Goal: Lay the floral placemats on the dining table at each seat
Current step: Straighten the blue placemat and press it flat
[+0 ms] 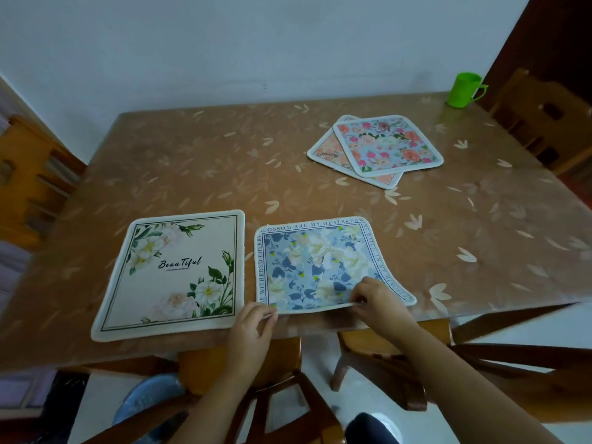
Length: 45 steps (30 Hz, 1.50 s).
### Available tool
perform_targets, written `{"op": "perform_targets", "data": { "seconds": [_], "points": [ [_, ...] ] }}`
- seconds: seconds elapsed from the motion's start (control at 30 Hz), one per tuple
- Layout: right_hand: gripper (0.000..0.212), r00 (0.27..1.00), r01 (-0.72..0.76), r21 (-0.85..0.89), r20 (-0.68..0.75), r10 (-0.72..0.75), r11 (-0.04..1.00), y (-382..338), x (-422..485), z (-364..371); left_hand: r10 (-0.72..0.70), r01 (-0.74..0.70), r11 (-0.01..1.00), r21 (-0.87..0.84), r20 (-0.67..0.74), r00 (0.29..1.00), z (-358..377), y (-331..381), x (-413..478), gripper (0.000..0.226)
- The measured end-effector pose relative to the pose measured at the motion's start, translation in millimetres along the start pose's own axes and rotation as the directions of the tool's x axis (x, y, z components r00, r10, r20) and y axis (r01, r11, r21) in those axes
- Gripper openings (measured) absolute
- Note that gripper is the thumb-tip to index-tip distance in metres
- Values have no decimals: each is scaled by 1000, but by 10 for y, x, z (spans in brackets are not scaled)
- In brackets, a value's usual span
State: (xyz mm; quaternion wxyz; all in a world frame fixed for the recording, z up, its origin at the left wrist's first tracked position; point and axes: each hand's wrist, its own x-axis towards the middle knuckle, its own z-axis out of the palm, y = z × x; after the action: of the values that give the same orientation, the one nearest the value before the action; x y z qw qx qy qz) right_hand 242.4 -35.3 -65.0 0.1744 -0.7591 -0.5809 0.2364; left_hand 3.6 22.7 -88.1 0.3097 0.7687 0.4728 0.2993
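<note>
Just right of the cream placemat (173, 277), the left hand (253, 323) and right hand (376, 302) each pinch the near edge of the blue placemat (320, 261), seemingly lifted a little

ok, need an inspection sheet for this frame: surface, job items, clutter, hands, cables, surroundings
Surface: table under a glossy brown leaf-print cover.
Job's things: cream placemat flat by the near edge; blue placemat to its right, near edge lifted; pink-flowered placemat lying skewed on a peach placemat toward the far right.
Clutter: green mug upright at the far right corner.
Grippers: left hand and right hand each pinch the blue placemat's near edge.
Cables: nothing seen.
Surroundings: wooden chairs at the left, right and near sides; white wall behind the table.
</note>
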Motion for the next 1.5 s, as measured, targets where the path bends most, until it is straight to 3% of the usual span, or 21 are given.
{"op": "perform_targets", "data": {
  "seconds": [0.33,0.5,0.7,0.87,1.0,1.23,1.37,1.43,1.5],
  "points": [
    [7,996,70,35,44,-72,997,439,406,-322,-18,19,997,80,-7,1000,411,232,152,10],
    [34,1000,13,123,25,-16,992,852,542,-548,8,-2,990,142,-37,999,826,499,420,6],
    [24,997,-73,139,-27,78,988,1377,589,-853,62,-54,982,181,-40,997,1339,847,686,9],
    [36,989,-146,159,13,146,976,1652,460,-799,61,-57,988,145,-27,998,1574,937,765,12],
    [34,990,-141,211,29,138,967,1666,423,-697,137,-132,965,227,-4,991,1550,886,624,21],
    [32,994,-8,255,109,-21,967,1190,512,-401,174,-172,925,340,26,984,1537,951,560,14],
    [26,985,53,273,142,-95,961,1045,536,-317,130,-138,948,288,45,990,1578,1015,606,22],
    [21,976,104,264,160,-150,959,1065,530,-359,54,-62,973,220,44,998,1578,1012,594,8],
    [19,956,162,266,198,-218,950,1113,512,-438,-10,4,989,146,36,999,1581,985,582,11]
  ]
}}
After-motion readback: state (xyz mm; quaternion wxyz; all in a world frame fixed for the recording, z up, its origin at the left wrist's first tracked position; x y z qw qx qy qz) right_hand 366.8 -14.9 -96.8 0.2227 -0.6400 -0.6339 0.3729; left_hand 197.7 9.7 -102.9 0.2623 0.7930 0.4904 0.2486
